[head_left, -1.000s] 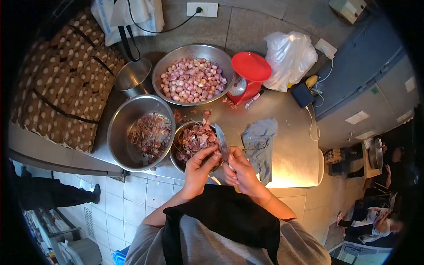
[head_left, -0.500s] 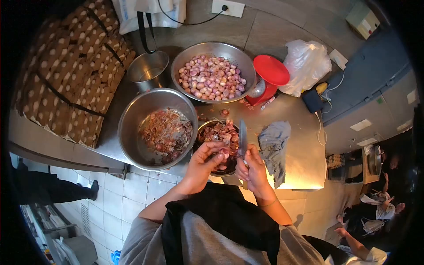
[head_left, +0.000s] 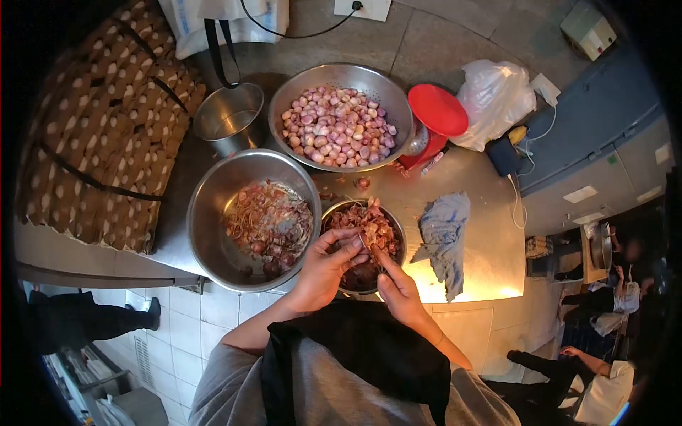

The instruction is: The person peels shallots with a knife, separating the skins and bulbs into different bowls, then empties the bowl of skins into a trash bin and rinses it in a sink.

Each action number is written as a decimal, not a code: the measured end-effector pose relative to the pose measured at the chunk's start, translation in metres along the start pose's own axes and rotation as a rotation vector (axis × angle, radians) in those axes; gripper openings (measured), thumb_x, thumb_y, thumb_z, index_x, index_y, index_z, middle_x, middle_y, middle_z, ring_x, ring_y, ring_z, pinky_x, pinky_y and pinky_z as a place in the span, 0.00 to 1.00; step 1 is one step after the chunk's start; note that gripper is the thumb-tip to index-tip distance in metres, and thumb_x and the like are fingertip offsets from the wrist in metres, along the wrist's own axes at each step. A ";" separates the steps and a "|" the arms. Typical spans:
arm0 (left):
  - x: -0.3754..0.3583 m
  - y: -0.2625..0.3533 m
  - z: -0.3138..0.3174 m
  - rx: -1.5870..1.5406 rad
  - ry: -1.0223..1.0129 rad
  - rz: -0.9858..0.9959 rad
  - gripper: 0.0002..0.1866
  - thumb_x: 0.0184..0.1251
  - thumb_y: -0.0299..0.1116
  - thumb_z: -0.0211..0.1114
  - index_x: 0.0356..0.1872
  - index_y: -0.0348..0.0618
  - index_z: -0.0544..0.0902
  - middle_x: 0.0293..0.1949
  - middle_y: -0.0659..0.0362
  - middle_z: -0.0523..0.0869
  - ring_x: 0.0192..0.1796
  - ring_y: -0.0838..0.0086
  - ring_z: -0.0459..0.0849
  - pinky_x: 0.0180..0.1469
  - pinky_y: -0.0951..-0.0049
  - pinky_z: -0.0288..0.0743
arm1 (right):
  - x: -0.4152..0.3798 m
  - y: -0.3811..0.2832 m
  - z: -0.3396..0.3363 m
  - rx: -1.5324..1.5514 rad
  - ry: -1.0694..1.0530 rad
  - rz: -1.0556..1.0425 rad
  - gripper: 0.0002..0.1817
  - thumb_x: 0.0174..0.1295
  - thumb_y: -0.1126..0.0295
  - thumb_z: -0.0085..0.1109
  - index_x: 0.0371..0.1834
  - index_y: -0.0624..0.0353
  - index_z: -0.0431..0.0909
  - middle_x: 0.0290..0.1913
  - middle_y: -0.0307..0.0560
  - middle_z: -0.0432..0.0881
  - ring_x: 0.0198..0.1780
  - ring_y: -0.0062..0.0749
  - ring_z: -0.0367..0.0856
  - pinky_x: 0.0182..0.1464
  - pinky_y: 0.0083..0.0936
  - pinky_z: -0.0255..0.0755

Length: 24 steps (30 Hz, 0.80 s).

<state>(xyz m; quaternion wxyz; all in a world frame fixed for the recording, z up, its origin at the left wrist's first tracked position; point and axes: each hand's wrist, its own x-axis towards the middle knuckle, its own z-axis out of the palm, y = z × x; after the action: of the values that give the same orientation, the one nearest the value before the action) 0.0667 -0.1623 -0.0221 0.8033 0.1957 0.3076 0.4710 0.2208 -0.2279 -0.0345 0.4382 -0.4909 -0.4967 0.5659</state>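
Observation:
My left hand (head_left: pixel 328 268) is closed, its fingertips pinching a small shallot (head_left: pixel 363 241) that mostly hides behind them. My right hand (head_left: pixel 402 291) is closed on a knife, brought right against the left fingertips; the blade is turned nearly edge-on and hardly shows. Both hands are over the near side of a small metal bowl (head_left: pixel 402 238) that holds reddish-brown shallot skins (head_left: pixel 374 221). Left of it, a large metal bowl (head_left: pixel 202 248) contains loose skins and a few unpeeled shallots (head_left: pixel 273 266). Behind, a perforated metal colander (head_left: pixel 284 92) is heaped with peeled pink shallots (head_left: pixel 337 128).
A crumpled grey-blue cloth (head_left: pixel 444 234) lies on the steel table (head_left: pixel 490 241) at right. Beyond are a red scale (head_left: pixel 438 110), a white plastic bag (head_left: pixel 494 103) and a metal pot (head_left: pixel 231 117). Stacked egg trays (head_left: pixel 99 135) stand left. Other people are at the far right and left.
My right hand has turned and moved in toward the left hand, so the knife blade that stood upright now barely shows. The left hand still pinches the shallot.

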 end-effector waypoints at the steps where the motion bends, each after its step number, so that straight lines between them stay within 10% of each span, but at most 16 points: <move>1: 0.002 -0.001 -0.001 0.011 0.027 0.005 0.09 0.58 0.23 0.59 0.41 0.39 0.75 0.37 0.61 0.78 0.40 0.77 0.78 0.44 0.77 0.75 | 0.001 0.000 0.001 -0.034 0.008 -0.014 0.23 0.64 0.70 0.43 0.62 0.64 0.57 0.61 0.51 0.63 0.62 0.32 0.60 0.62 0.23 0.51; 9: 0.013 -0.007 -0.003 0.049 -0.004 0.024 0.08 0.55 0.21 0.61 0.37 0.37 0.78 0.37 0.58 0.80 0.39 0.76 0.79 0.42 0.77 0.76 | 0.024 -0.002 0.003 0.102 0.056 -0.022 0.19 0.65 0.69 0.43 0.58 0.60 0.58 0.39 0.41 0.72 0.32 0.18 0.69 0.33 0.13 0.64; 12: 0.017 -0.012 -0.008 0.083 -0.044 0.049 0.10 0.55 0.21 0.62 0.39 0.37 0.78 0.38 0.57 0.81 0.39 0.76 0.79 0.42 0.77 0.76 | 0.033 -0.005 0.005 0.339 0.028 -0.015 0.16 0.65 0.68 0.43 0.54 0.56 0.56 0.31 0.35 0.66 0.22 0.12 0.55 0.22 0.09 0.52; 24: 0.022 -0.007 -0.008 0.176 -0.092 0.002 0.16 0.61 0.24 0.56 0.50 0.36 0.71 0.44 0.56 0.77 0.45 0.77 0.76 0.47 0.77 0.73 | 0.041 -0.006 0.003 0.434 0.056 0.043 0.11 0.65 0.66 0.43 0.47 0.54 0.57 0.23 0.34 0.62 0.19 0.13 0.56 0.20 0.11 0.52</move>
<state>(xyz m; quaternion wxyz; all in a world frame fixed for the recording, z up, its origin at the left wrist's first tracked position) 0.0733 -0.1462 -0.0387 0.7957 0.2874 0.3104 0.4334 0.2124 -0.1874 -0.0338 0.5350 -0.4113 -0.3402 0.6548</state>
